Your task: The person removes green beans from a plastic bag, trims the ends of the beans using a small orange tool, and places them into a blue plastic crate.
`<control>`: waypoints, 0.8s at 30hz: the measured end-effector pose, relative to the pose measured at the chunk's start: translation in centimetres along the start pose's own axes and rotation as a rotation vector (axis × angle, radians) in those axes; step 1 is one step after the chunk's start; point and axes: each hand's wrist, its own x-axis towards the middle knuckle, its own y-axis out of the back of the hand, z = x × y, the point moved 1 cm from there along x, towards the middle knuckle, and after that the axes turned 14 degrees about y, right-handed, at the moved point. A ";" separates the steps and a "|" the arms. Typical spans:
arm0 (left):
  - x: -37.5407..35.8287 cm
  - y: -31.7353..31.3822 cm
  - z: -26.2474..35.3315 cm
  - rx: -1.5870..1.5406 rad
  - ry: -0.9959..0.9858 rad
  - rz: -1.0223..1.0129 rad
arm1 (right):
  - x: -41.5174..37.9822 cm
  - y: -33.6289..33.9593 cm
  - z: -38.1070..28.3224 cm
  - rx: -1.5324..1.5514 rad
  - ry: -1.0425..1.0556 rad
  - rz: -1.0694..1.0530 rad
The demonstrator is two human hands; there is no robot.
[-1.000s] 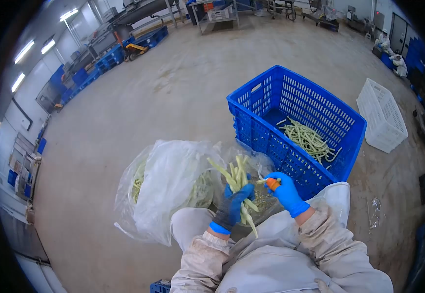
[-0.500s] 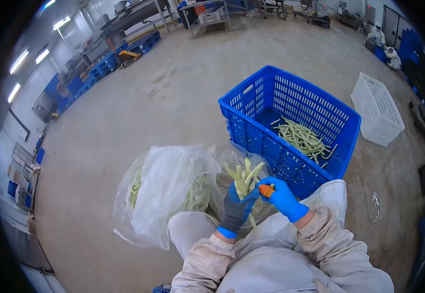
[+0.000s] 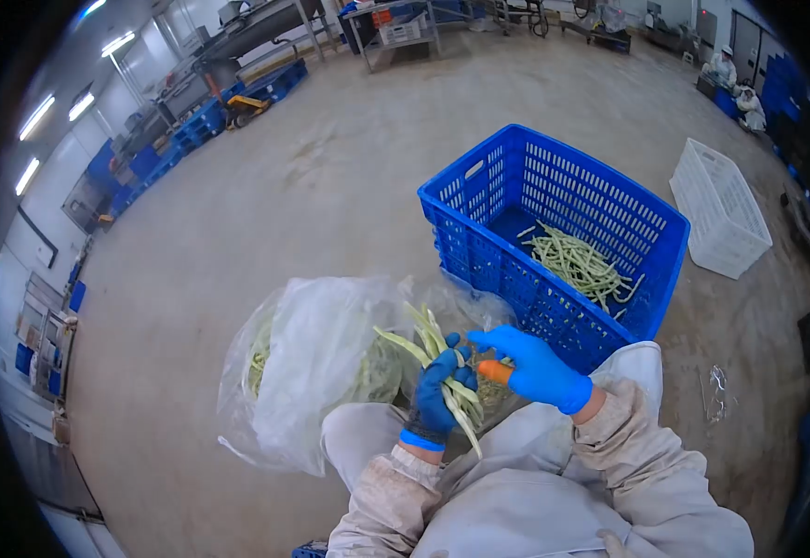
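Note:
My left hand [image 3: 438, 391], in a blue and dark grey glove with a blue band at the wrist, is closed around a bunch of pale green beans [image 3: 433, 339]. Bean ends stick out above and below the fist. Just right of the bunch is my right hand [image 3: 540, 370] in a blue glove, its thumb capped in orange. The index finger reaches toward the beans, apart from the thumb, and I see nothing between them. Behind both hands, an open clear plastic bag [image 3: 479, 305] stands against the blue crate; its contents are mostly hidden.
A blue crate [image 3: 554, 286] holds loose green beans [image 3: 580, 265]. Left of my knees sits a full clear bag [image 3: 326, 358] of beans. A white crate [image 3: 723, 209] stands farther right, near a plastic scrap [image 3: 716, 395]. Two people [image 3: 735, 84] are far back right.
The bean bunch has tilted from upright to slanting left, and my left hand has turned so its fingertips show. My right hand's fingers have straightened, the index extending leftward.

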 end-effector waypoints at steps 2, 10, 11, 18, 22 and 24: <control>-0.2 -1.1 -0.3 0.175 0.029 0.176 | 1.0 -0.3 -0.6 0.041 0.061 -0.037; -0.3 0.2 -0.5 0.080 0.198 0.051 | 0.0 -0.4 1.9 -0.265 0.080 -0.187; -0.4 -0.2 -0.4 0.033 0.213 0.036 | -0.3 0.0 1.9 -0.145 0.046 -0.102; 0.2 -0.8 0.0 -0.167 0.133 -0.088 | 0.5 5.9 2.5 -0.325 0.039 0.194; 0.7 -0.7 0.4 -0.223 0.026 0.047 | 0.4 10.2 5.8 -0.941 0.020 0.446; 0.8 -0.9 0.5 -0.193 -0.008 0.095 | -0.2 8.0 4.8 -0.549 -0.024 0.371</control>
